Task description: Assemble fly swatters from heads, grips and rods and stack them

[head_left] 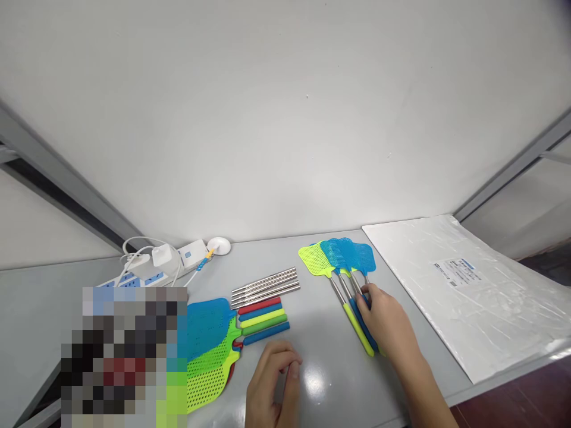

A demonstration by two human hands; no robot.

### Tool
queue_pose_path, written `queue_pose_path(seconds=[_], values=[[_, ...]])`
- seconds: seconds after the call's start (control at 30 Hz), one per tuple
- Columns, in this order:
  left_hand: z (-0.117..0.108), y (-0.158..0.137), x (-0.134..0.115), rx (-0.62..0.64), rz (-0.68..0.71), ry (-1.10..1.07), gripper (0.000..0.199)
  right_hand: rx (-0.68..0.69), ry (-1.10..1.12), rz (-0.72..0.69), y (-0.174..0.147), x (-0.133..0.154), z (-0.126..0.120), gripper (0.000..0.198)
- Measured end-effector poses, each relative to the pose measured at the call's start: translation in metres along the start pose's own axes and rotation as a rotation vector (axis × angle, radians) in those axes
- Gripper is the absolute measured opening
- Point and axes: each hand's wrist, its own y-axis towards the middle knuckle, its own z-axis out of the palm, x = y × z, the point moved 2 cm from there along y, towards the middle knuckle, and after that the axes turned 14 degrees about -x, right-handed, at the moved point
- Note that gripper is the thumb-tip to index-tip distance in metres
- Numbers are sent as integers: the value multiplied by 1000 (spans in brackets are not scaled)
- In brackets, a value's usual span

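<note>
White package (446, 309) lies near right fingers (373, 289) gripping blue swatter (368, 258); left fingers (277, 349) curl, empty.

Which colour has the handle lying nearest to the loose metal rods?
That handle is red, seen in the head view.

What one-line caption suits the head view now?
Right hand at the assembled fly swatters, curled left hand near loose coloured handles, metal rods and swatter heads on a gray table.

The right hand (386, 315) is at the fanned fly swatters (339, 257), apparently touching a blue handle (367, 327), though the contact is partly hidden. The left hand (274, 380) curls over the table (339, 392), near loose handles (263, 318), swatter heads (207, 327) and metal rods (265, 286).
</note>
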Motion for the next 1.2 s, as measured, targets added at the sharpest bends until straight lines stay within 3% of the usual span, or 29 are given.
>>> queue_pose_path(seconds=[0.37, 0.6, 0.7, 0.9, 1.03, 1.2], values=[[-2, -1, -4, -1, 46, -17, 18, -20, -35, -30, -8, 2, -2, 29], [-24, 7, 0, 52, 276, 139, 15, -46, 15, -56, -12, 1, -12, 35], [-38, 15, 4, 44, 398, 372, 16, -26, 56, -187, -11, 28, -15, 31], [-46, 20, 7, -21, 423, 851, 23, 81, 21, -745, 14, 126, 1, 32], [-47, 15, 10, -62, 442, 961, 30, 145, 30, -915, 43, 179, 22, 28], [-55, 13, 10, -59, 427, 1072, 34, 226, 45, -1050, 57, 207, 35, 22]])
